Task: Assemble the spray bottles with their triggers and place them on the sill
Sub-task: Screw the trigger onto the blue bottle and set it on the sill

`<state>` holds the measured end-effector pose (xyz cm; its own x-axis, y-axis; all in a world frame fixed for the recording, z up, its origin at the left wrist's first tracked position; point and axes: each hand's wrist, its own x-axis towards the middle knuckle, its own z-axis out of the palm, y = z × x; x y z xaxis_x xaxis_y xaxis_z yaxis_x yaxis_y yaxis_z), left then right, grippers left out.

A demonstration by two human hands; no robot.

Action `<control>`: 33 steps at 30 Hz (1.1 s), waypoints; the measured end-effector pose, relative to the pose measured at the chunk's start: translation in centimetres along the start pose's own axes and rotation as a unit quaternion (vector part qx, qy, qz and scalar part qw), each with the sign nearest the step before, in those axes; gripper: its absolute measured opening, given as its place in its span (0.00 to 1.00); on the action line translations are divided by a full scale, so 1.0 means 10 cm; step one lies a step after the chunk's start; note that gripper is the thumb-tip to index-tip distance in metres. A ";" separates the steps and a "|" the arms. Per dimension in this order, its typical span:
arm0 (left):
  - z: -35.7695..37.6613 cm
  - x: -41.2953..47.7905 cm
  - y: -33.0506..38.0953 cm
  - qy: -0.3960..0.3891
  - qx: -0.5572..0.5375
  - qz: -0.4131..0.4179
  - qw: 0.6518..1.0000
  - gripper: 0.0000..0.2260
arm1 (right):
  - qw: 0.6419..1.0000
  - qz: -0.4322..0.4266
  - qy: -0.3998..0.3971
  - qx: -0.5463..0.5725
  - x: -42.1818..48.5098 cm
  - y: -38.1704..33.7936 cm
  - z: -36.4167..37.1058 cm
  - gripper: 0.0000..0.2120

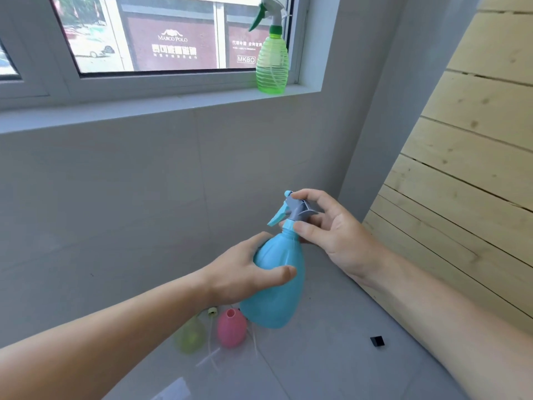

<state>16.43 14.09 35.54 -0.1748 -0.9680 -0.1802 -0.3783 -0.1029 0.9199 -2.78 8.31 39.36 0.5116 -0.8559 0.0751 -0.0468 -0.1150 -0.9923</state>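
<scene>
A blue spray bottle (277, 295) is held up in mid-air in front of the wall. My left hand (245, 269) wraps its body from the left. My right hand (326, 229) pinches the blue collar under the grey and blue trigger head (294, 209), which sits on the bottle's neck. A green spray bottle (272, 62) with its white and green trigger fitted stands upright at the right end of the window sill (144, 106). On the floor below lie a pink bottle (230, 327) with an open neck and a yellow-green bottle (191, 336), both without triggers.
Thin clear dip tubes (213, 353) and a yellow-green cap (212, 311) lie on the grey tiled floor beside the bottles. A small black piece (377, 340) rests on the floor to the right. Pale wooden planks (461, 140) lean against the right wall.
</scene>
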 end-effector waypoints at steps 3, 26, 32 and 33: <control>-0.02 -0.01 0.00 -0.022 -0.003 -0.005 1.000 0.24 | 1.000 0.001 -0.019 -0.014 -0.01 0.02 -0.02 0.18; 0.12 -0.06 0.06 0.072 0.028 -0.040 0.996 0.23 | 0.995 -0.031 0.038 -0.084 0.10 0.16 -0.01 0.19; 0.14 -0.05 0.11 0.122 0.098 -0.025 0.987 0.24 | 0.977 -0.043 0.095 -0.185 0.12 0.18 0.00 0.15; 0.14 -0.05 0.11 0.124 0.107 -0.026 0.986 0.24 | 0.961 -0.048 0.103 -0.253 0.12 0.19 -0.02 0.15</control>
<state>14.85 14.81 36.18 0.0677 -0.9916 -0.1099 -0.5695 -0.1288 0.8118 -2.38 6.94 37.62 0.3562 -0.9045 0.2344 -0.4454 -0.3849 -0.8084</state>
